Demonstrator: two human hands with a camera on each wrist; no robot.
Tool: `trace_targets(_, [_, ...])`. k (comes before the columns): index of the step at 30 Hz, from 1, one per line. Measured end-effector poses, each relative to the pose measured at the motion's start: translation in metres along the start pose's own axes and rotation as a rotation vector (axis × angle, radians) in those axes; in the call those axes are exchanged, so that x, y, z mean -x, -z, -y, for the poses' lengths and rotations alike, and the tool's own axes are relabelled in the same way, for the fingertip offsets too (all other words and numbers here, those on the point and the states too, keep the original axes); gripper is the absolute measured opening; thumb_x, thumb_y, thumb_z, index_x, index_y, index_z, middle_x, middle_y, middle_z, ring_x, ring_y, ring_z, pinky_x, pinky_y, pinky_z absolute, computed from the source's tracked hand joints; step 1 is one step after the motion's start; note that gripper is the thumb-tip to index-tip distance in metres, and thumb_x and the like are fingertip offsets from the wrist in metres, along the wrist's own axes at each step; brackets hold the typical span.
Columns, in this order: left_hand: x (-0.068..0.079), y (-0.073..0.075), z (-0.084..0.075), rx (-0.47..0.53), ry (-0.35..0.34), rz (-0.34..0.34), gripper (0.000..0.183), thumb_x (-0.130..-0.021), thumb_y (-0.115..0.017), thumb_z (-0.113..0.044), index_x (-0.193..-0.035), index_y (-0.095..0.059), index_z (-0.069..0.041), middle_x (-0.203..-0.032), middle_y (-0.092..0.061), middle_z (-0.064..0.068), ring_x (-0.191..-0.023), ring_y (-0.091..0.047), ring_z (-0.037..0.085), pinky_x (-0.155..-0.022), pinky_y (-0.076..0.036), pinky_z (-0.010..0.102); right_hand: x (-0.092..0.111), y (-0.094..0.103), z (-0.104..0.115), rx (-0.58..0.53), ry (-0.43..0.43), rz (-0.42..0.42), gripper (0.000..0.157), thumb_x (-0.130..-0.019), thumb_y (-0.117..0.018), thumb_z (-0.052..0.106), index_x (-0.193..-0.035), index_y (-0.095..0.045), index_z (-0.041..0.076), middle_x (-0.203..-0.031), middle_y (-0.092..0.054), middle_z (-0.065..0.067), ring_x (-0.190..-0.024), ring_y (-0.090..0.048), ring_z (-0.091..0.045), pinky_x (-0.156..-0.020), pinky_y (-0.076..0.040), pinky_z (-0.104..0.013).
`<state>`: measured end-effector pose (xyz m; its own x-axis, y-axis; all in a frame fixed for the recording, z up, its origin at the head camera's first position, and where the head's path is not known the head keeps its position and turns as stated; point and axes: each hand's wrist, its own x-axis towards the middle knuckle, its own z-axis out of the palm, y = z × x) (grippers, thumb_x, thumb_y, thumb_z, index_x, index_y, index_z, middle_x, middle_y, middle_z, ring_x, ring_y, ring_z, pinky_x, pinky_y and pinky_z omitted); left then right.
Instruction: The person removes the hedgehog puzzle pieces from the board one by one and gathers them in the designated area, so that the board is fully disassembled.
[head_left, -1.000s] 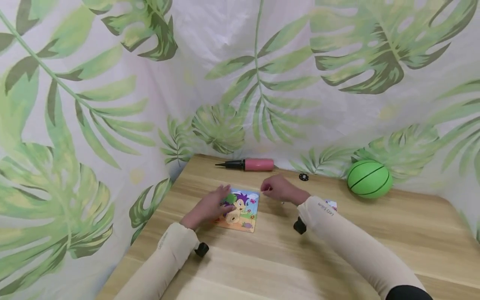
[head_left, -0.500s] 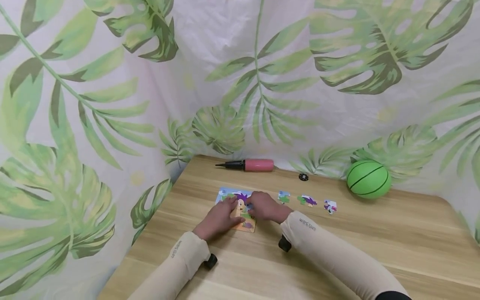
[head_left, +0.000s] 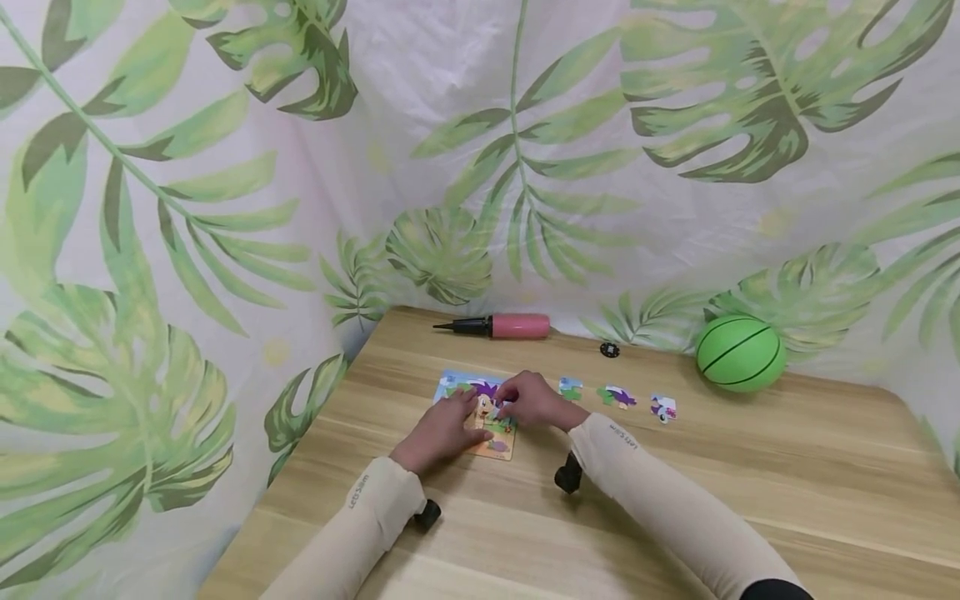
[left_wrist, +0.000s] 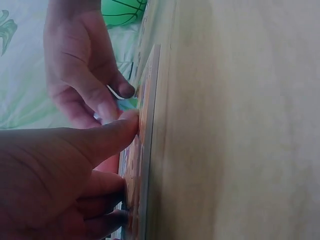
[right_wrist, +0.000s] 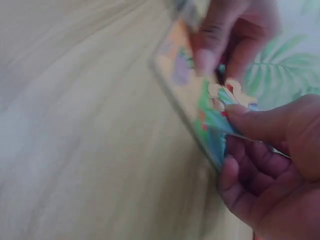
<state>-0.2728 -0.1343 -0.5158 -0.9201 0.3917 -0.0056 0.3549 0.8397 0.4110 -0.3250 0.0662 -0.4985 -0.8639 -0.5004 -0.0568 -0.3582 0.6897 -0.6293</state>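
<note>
On the worktop (head_left: pixel 525 525), with left hand (head_left: pixel 444 427) spread over puzzle (head_left: pixel 498 450), a piece (right_wrist: pixel 223 123) pinched by right hand (head_left: pixel 536 402) was apparently being fitted, alignment needed.

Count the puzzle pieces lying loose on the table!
3: the left piece by the right hand, the middle piece, and the right piece near the green ball. Others may be hidden.

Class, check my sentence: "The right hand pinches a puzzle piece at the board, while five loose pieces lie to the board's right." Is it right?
Not quite: three loose pieces, not five, lie to the board's right, as the head view shows. The right hand does pinch a piece there.
</note>
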Motion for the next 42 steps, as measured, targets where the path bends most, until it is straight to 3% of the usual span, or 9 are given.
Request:
trace_targets(4, [-0.001, 0.001, 0.0, 0.013, 0.012, 0.017, 0.075, -0.091, -0.072, -0.045, -0.146, -0.049, 0.001, -0.16, -0.039, 0.015, -0.149, -0.035, 0.039, -0.121, -0.033, 0.051, 0.009, 0.019, 0.0, -0.001, 0.007, -0.01, 0.012, -0.088, -0.077, 0.013, -0.1, -0.079, 0.013, -0.095, -0.078, 0.0, -0.089, -0.069, -0.011, -0.084, -0.057, -0.032])
trace_targets(9, [0.0, 0.002, -0.001, 0.016, 0.016, 0.027, 0.076, -0.09, -0.072, -0.044, -0.146, -0.049, 0.001, -0.161, -0.038, 0.015, -0.15, -0.034, 0.039, -0.122, -0.032, 0.051, 0.035, 0.054, -0.011, -0.021, 0.023, 0.0, 0.016, -0.089, -0.073, 0.009, -0.105, -0.076, 0.009, -0.089, -0.077, -0.003, -0.077, -0.069, -0.013, -0.069, -0.058, -0.028])
trace_targets(15, [0.001, 0.005, -0.004, 0.0, 0.027, 0.032, 0.076, -0.091, -0.071, -0.044, -0.147, -0.047, 0.0, -0.161, -0.037, 0.015, -0.15, -0.034, 0.038, -0.122, -0.032, 0.051, 0.087, 0.095, -0.06, -0.059, 0.025, -0.015, 0.014, -0.089, -0.072, 0.005, -0.103, -0.074, 0.003, -0.081, -0.076, -0.007, -0.068, -0.069, -0.024, -0.058, -0.056, -0.026])
trace_targets(20, [0.001, 0.005, -0.004, 0.002, 0.023, 0.037, 0.075, -0.092, -0.071, -0.044, -0.148, -0.047, 0.0, -0.161, -0.037, 0.015, -0.15, -0.033, 0.037, -0.122, -0.031, 0.051, 0.133, 0.116, -0.101, -0.007, -0.053, -0.028, 0.014, -0.089, -0.071, 0.003, -0.102, -0.074, 0.002, -0.081, -0.075, -0.004, -0.068, -0.063, -0.008, -0.059, -0.053, -0.021])
trace_targets(25, [0.001, 0.004, -0.004, 0.019, 0.02, 0.038, 0.075, -0.091, -0.071, -0.043, -0.147, -0.047, 0.001, -0.162, -0.036, 0.015, -0.151, -0.032, 0.038, -0.122, -0.03, 0.051, 0.165, 0.127, -0.126, -0.061, -0.058, 0.032, 0.013, -0.09, -0.069, 0.001, -0.102, -0.072, -0.005, -0.083, -0.075, -0.01, -0.071, -0.06, 0.001, -0.06, -0.053, -0.019])
trace_targets(29, [0.001, 0.004, -0.003, 0.012, 0.031, 0.043, 0.077, -0.091, -0.071, -0.044, -0.148, -0.046, 0.0, -0.162, -0.036, 0.013, -0.151, -0.032, 0.037, -0.122, -0.031, 0.051, 0.172, 0.127, -0.137, -0.056, -0.041, 0.042, 0.012, -0.089, -0.071, 0.002, -0.099, -0.072, -0.004, -0.082, -0.074, -0.009, -0.069, -0.058, 0.001, -0.058, -0.052, -0.02])
trace_targets(34, [0.001, 0.004, -0.003, 0.005, 0.037, 0.048, 0.079, -0.09, -0.072, -0.046, -0.149, -0.045, -0.002, -0.162, -0.036, 0.012, -0.15, -0.034, 0.037, -0.122, -0.032, 0.051, 0.17, 0.123, -0.145, 0.077, -0.038, 0.006, 0.008, -0.086, -0.075, 0.008, -0.094, -0.074, 0.006, -0.085, -0.074, -0.001, -0.074, -0.057, 0.001, -0.063, -0.05, -0.02])
trace_targets(38, [0.0, 0.005, -0.003, 0.005, 0.038, 0.052, 0.08, -0.09, -0.071, -0.048, -0.15, -0.044, -0.002, -0.163, -0.036, 0.011, -0.15, -0.034, 0.036, -0.122, -0.032, 0.05, 0.172, 0.124, -0.141, 0.157, -0.07, -0.025, 0.009, -0.086, -0.076, 0.013, -0.094, -0.076, 0.009, -0.089, -0.075, 0.0, -0.08, -0.063, -0.006, -0.068, -0.051, -0.023])
trace_targets(42, [-0.002, 0.006, -0.003, -0.009, 0.037, 0.052, 0.082, -0.089, -0.071, -0.05, -0.15, -0.044, -0.002, -0.161, -0.039, 0.012, -0.149, -0.036, 0.035, -0.121, -0.034, 0.049, 0.177, 0.131, -0.131, 0.236, -0.103, -0.115, 0.012, -0.089, -0.074, 0.018, -0.095, -0.076, 0.008, -0.089, -0.076, -0.003, -0.08, -0.067, -0.012, -0.068, -0.053, -0.028])
